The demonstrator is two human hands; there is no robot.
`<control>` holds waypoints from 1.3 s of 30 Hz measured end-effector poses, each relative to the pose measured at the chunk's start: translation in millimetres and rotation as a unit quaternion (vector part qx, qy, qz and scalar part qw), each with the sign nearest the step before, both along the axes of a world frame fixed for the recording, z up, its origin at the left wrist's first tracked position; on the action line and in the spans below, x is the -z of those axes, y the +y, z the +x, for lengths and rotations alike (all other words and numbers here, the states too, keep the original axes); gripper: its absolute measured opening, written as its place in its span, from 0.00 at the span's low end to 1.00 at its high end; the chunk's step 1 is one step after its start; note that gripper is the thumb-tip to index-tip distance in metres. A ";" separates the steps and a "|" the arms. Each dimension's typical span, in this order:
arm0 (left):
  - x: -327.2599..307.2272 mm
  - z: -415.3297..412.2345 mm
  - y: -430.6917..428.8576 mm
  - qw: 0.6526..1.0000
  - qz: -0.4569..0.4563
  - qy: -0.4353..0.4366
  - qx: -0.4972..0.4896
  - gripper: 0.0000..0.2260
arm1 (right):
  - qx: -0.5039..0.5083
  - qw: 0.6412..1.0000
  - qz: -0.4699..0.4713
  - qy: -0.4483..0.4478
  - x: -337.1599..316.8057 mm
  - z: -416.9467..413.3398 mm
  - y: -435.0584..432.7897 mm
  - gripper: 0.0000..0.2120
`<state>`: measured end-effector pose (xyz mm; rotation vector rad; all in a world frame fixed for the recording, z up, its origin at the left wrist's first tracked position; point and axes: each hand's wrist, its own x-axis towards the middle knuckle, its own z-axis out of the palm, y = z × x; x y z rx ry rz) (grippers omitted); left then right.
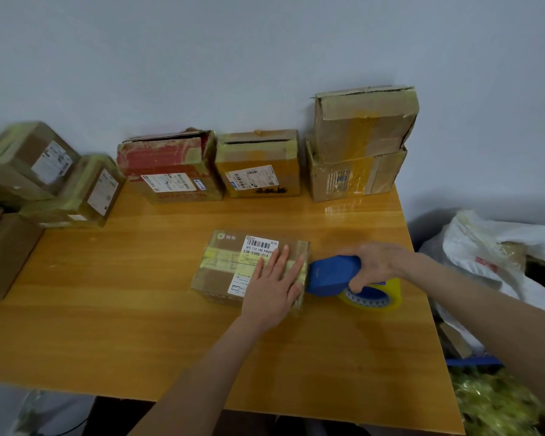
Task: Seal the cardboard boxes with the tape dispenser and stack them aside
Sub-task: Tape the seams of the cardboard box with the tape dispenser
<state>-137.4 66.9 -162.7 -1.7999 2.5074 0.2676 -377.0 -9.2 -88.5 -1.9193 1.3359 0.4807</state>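
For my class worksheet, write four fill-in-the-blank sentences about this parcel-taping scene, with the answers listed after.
1. The left hand lies flat on the ____ of the box.
2. The right hand grips the ____ tape dispenser.
3. Its tape roll is ____.
4. At the back right of the table, a stack of ____ boxes stands by the wall.

Missing words: top, blue, yellow, two

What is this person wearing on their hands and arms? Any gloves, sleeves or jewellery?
Nothing that shows. The left hand and right hand are bare, with no gloves or rings visible. The left forearm and right forearm are uncovered to the picture's edge, with no sleeve, watch or bracelet in view.
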 end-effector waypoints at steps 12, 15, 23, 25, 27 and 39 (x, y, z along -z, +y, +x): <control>-8.1 -12.2 0.0 0.998 0.031 -0.016 -0.044 0.39 | 0.244 0.954 -0.086 -0.151 -2.0 -18.8 11.2 0.27; -15.2 4.3 -0.9 0.998 0.045 -0.034 0.027 0.38 | 0.309 0.924 -0.102 -0.201 1.4 -22.9 17.5 0.23; -15.0 18.8 11.4 0.993 0.041 -0.029 -0.103 0.38 | 0.392 0.847 -0.083 -0.348 -4.2 -18.7 29.9 0.25; -14.1 15.7 9.8 0.994 0.039 -0.028 -0.097 0.36 | 0.401 0.837 -0.068 -0.366 -7.5 -19.0 30.5 0.25; -14.7 17.4 9.0 0.996 0.036 -0.020 -0.080 0.34 | 0.408 0.828 -0.050 -0.381 -12.0 -19.7 29.8 0.26; -35.4 30.7 -15.2 0.996 0.084 0.027 0.022 0.34 | 0.365 0.804 0.053 -0.466 -42.9 -21.0 28.8 0.37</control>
